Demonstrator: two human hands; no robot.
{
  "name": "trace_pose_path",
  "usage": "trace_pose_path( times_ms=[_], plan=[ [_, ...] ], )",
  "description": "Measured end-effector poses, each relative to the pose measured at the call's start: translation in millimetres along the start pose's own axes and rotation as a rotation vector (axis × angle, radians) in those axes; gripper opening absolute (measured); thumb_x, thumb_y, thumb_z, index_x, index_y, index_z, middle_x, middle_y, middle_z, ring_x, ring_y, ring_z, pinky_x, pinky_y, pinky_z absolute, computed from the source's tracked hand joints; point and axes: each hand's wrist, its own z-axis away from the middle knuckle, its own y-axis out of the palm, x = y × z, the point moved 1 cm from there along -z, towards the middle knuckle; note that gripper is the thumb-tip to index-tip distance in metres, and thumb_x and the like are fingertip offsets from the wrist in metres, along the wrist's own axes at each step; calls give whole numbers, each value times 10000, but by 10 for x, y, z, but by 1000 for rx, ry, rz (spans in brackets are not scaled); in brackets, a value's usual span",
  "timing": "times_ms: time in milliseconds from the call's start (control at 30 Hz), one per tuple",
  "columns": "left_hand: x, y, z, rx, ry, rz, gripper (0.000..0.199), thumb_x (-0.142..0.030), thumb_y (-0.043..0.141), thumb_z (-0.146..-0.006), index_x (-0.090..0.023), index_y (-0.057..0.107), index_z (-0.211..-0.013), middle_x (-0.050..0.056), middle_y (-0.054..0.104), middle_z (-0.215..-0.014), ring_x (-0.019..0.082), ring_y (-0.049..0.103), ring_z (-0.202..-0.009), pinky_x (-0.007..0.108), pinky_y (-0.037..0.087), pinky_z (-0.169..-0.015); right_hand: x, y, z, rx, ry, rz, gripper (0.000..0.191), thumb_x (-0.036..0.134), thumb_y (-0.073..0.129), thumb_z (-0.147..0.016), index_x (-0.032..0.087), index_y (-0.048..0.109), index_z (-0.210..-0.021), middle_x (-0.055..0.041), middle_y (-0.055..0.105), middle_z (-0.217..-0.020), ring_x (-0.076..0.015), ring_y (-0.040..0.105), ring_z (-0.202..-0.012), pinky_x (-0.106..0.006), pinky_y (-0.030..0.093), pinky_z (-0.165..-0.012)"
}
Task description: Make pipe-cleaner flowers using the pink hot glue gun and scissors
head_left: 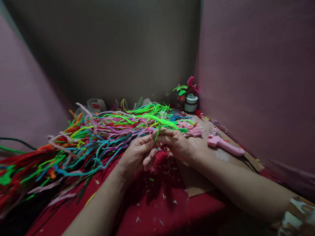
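My left hand [139, 150] and my right hand [179, 144] meet in front of me, both with fingers closed in a pinch. Between their fingertips is a bright green pipe cleaner [158, 128], its short end pointing down. Its upper part seems to join leaf-like green lengths [168, 123] above my right fingers, though the overlap with the pile makes this hard to tell. A pink pipe cleaner [147, 126] shows just above my left fingertips; whether it is held I cannot tell. Just behind the hands spreads a large pile of many-coloured pipe cleaners [98, 144].
On the right, a pink glue gun [227, 146] with a black cord lies on a cardboard sheet [197, 180]. Pink fuzzy pieces [193, 129] lie nearer the middle. A pale lidded jar [191, 103] stands at the back beside fuzzy flowers [190, 85]. Scraps dot the red cloth [147, 209].
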Motion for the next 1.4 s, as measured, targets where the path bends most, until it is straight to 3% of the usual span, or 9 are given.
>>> trace_pose_path(
  times_ms=[233,333,433,600,833,967,1167,1400],
  plan=[
    [-33,4,-3,-70,3,-95,211,-337,649,-779,-143,587,-832,-50,530,-518,13,367,-303,124,285,-313,2,12,1,-92,-72,58,112,283,674,-739,171,682,-747,37,511,-659,-69,392,-528,-233,303,-498],
    [-24,18,-21,-122,95,-254,198,-292,687,-739,-140,596,-826,-44,548,-573,27,430,-361,141,311,-346,-49,-2,-17,-117,-105,70,109,278,689,-728,172,679,-702,33,524,-667,-70,410,-545,-228,311,-509],
    [27,43,-53,-250,229,-445,209,-263,710,-703,-150,594,-835,-57,551,-538,59,463,-361,174,344,-351,-105,-21,-27,-157,-106,86,109,285,709,-705,179,697,-727,12,564,-692,-104,473,-630,-233,363,-567],
    [92,71,-66,-373,306,-491,217,-311,667,-734,-158,539,-647,-54,552,-503,63,471,-337,177,333,-333,-149,-30,-26,-180,-87,75,160,315,729,-689,195,717,-794,5,594,-704,-113,479,-628,-244,380,-579],
    [37,53,-43,-292,234,-373,208,-335,655,-760,-136,605,-724,-24,597,-552,77,507,-352,180,354,-325,-128,-38,-30,-106,-69,108,219,364,698,-728,187,710,-856,16,574,-691,-83,443,-549,-245,360,-549],
    [35,36,-43,-238,164,-280,211,-346,634,-782,-136,614,-783,-21,605,-553,49,474,-322,148,299,-302,-116,-47,-31,-32,-33,99,268,379,647,-773,161,695,-922,14,565,-624,-101,477,-535,-259,384,-558],
    [40,65,-23,-108,60,-107,237,-373,628,-789,-138,595,-786,-25,603,-520,32,399,-259,148,300,-280,-71,-51,-49,-37,-41,0,120,289,676,-735,182,695,-787,6,611,-678,-129,527,-657,-290,429,-707],
    [64,62,-7,-25,77,-58,225,-345,567,-835,-133,570,-757,-35,554,-441,34,348,-231,144,275,-267,-56,11,-44,21,-65,-86,108,263,664,-744,172,634,-692,25,547,-608,-107,489,-582,-269,406,-647]
  ],
)
